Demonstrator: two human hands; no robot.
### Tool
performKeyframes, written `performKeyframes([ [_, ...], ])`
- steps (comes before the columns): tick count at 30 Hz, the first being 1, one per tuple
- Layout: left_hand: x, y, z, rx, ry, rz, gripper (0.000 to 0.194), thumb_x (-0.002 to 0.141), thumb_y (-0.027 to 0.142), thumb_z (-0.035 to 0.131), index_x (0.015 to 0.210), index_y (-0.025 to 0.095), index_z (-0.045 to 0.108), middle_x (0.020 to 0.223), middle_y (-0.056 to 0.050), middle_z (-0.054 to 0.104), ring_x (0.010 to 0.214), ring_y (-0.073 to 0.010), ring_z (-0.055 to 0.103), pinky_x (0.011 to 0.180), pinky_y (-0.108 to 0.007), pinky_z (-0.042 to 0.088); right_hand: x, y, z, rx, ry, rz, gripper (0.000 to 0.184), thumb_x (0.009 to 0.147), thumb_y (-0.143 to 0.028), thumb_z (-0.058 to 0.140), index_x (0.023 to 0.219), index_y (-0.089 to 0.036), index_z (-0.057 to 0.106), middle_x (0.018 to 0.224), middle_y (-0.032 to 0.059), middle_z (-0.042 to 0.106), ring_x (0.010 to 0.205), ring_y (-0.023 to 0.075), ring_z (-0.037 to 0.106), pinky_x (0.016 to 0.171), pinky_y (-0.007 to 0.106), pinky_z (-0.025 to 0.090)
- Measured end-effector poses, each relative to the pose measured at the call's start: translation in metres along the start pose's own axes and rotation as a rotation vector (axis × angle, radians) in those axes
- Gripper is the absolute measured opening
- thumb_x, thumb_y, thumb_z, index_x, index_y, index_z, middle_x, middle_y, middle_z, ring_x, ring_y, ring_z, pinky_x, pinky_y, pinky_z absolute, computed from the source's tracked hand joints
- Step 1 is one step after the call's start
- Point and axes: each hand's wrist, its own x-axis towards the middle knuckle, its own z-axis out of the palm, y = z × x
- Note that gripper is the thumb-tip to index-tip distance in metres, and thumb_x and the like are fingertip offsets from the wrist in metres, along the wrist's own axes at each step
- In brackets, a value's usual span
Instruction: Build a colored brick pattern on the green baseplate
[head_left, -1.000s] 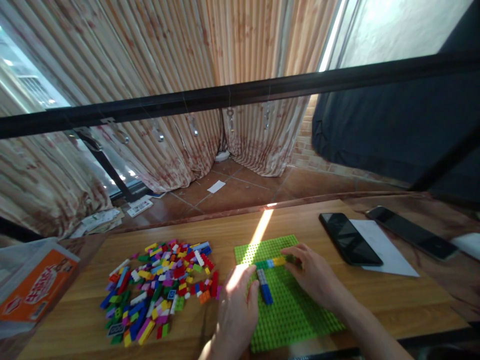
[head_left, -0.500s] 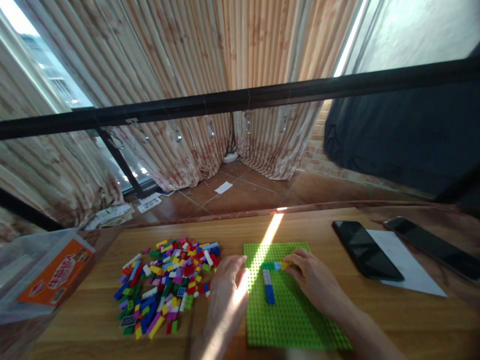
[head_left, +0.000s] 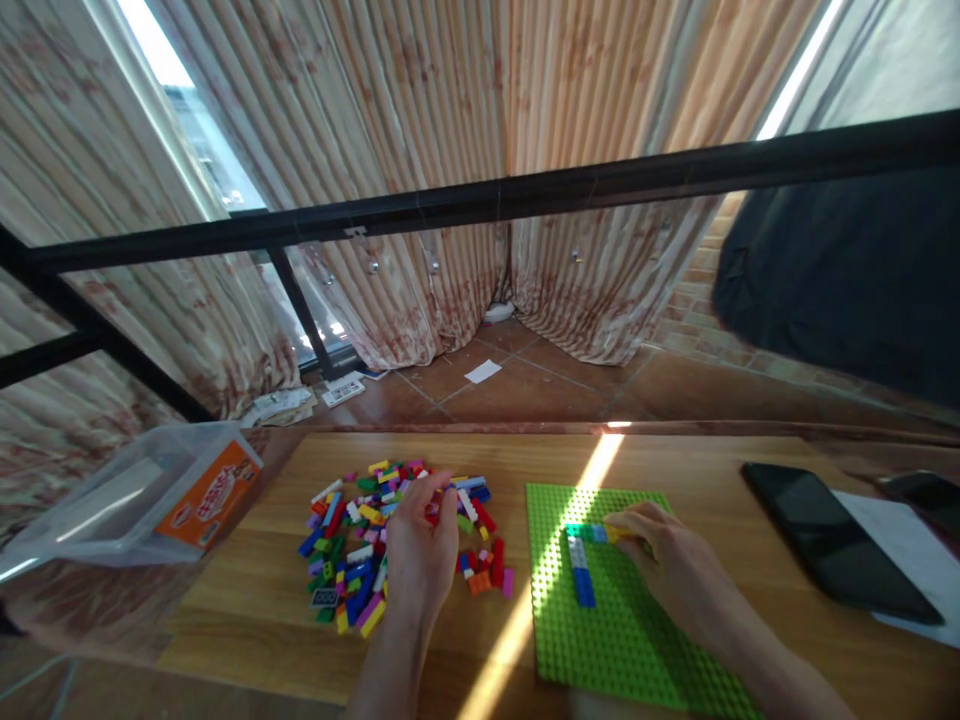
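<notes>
My left hand (head_left: 421,545) hovers over the pile of loose toy building bricks (head_left: 352,560), its thumb and fingers apart with nothing visible between them. On the green studded baseplate (head_left: 555,630), a row of green, light blue and yellow bricks runs across the upper part. From the row's left end, a line of grey and blue bricks (head_left: 583,588) comes down toward me. My right hand (head_left: 664,550) is closed at the right end of the row, its fingertips around the yellow brick (head_left: 615,534). The fingers hide part of that end.
A clear plastic box (head_left: 142,490) with an orange label stands left of the wooden table (head_left: 247,600). On the right, a black phone (head_left: 832,535) lies partly over white paper (head_left: 911,530), with another dark phone (head_left: 926,495) beyond. A black rail (head_left: 465,200) crosses before the curtains.
My left hand has gone from the baseplate's left edge to above the brick pile. My right hand stays at the row's right end. The view has turned left.
</notes>
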Motion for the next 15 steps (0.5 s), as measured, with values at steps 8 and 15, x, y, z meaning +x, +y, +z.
performKeyframes([
  [8,0.007,-0.009,-0.019,-0.146,0.125,-0.140,0.023,0.081,0.030,0.058,0.097,0.018,0.068,0.095,-0.006,0.070,0.081,-0.0170,0.064,0.077,-0.029,0.050,0.000,-0.028,0.008,-0.268,0.138,0.150,0.029,0.083,-0.019,0.043,0.100,-0.023,0.066,0.099,0.0064,0.066,0.087,0.0253,0.063,0.068,0.035,0.048],
  [15,0.010,0.034,-0.077,-0.666,0.282,-0.320,0.027,0.067,0.040,0.072,0.084,0.018,0.070,0.079,-0.003,0.070,0.074,-0.0178,0.064,0.066,-0.027,0.052,0.007,-0.056,0.028,-0.125,0.286,-0.028,0.026,0.087,-0.023,0.042,0.095,-0.019,0.067,0.097,0.0092,0.068,0.088,0.0253,0.063,0.075,0.038,0.050],
])
